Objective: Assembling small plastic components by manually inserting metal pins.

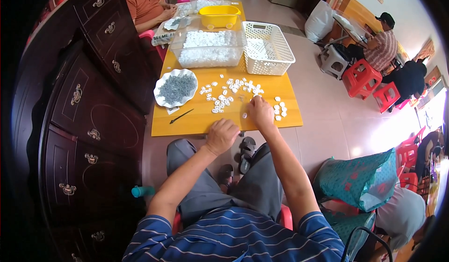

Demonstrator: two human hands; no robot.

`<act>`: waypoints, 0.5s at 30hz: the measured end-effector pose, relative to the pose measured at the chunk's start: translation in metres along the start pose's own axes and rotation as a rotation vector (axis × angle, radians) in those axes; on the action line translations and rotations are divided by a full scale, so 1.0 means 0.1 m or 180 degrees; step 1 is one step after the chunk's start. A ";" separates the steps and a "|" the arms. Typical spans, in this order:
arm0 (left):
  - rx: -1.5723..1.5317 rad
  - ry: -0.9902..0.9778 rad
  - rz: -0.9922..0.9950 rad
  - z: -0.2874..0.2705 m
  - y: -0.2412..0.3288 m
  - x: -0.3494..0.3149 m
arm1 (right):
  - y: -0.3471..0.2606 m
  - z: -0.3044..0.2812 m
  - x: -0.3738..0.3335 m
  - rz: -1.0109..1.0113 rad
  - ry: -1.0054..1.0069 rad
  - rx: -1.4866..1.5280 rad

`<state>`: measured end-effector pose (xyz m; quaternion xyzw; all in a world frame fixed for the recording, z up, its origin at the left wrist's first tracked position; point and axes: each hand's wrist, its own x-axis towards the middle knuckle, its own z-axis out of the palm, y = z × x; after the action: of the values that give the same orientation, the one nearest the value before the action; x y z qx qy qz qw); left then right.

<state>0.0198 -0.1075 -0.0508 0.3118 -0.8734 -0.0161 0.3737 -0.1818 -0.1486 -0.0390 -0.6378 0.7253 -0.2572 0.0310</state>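
Resting loosely curled at the near edge of the worktop (187,127), the left hand (223,135) lies near the right hand (260,111), whose fingers bunch almost together at the margin of small white pieces (224,92) scattered ahead and leftward; whether either holds one is too small to tell. These pieces look light, stiff and slick, probably best pinched across their side edges. Ahead-left of the left hand, a scalloped white dish (183,71) holds grey parts (177,89); beyond both hands, a clear bin (177,47) and a white basket (269,68) contain white bits (210,40).
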 end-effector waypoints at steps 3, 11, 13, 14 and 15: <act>-0.0021 0.0015 -0.0043 0.03 -0.01 -0.02 | 0.00 -0.15 -0.22 -0.0186 0.0215 0.0328; -0.0796 0.0020 -0.0629 -0.05 0.16 -0.18 | 0.22 -0.18 -1.16 0.0101 0.0648 0.1949; -0.1655 0.0191 -0.1249 -0.10 0.32 -0.22 | 0.22 -0.20 -1.41 0.0155 0.0536 0.1878; -0.1658 0.0172 -0.1252 -0.11 0.39 -0.24 | 0.20 -0.24 -1.51 0.0191 0.0426 0.1804; -0.1932 0.0124 -0.1404 -0.11 0.46 -0.28 | 0.12 -0.30 -1.60 0.0655 0.0055 0.2203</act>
<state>0.0176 -0.0528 -0.0485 0.3678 -0.7334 -0.3484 0.4532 -0.1747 0.0130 -0.0635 -0.5110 0.6559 -0.4884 0.2646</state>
